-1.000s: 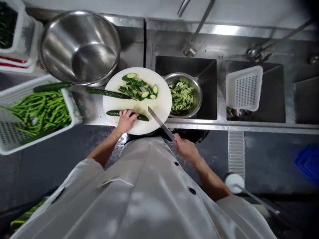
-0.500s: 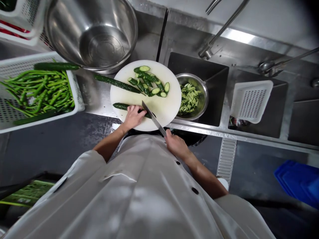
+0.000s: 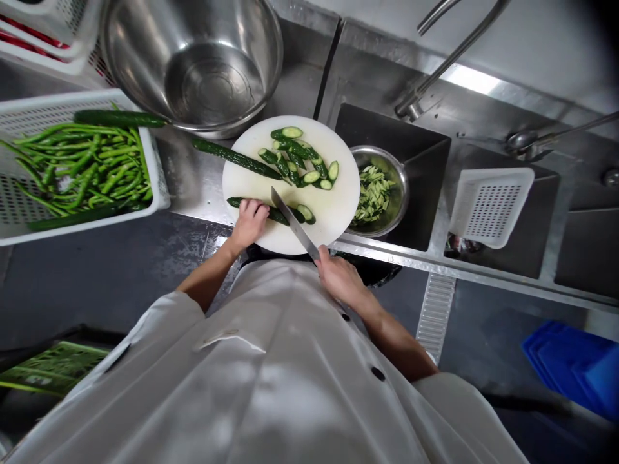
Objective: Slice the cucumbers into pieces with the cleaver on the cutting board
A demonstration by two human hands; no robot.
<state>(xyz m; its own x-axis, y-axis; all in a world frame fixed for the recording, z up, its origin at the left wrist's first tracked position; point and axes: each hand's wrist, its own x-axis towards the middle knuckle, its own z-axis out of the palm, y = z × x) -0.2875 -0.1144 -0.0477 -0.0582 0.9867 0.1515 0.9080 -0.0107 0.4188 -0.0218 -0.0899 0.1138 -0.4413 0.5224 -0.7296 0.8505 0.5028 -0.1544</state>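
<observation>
Plainly, the cucumber (image 3: 278,216) lies along the near side of the board (image 3: 336,209), gripped under the curled fingers of the left hand (image 3: 251,220); the right hand (image 3: 340,277) has its fingers closed round the knife (image 3: 296,227), blade across the cucumber. Should the cucumber roll, the blade could slip toward those left fingertips. The board seems to overhang the bench (image 3: 191,193), so hard pressure at its front might tip it. No brand, label or writing is legible.
</observation>
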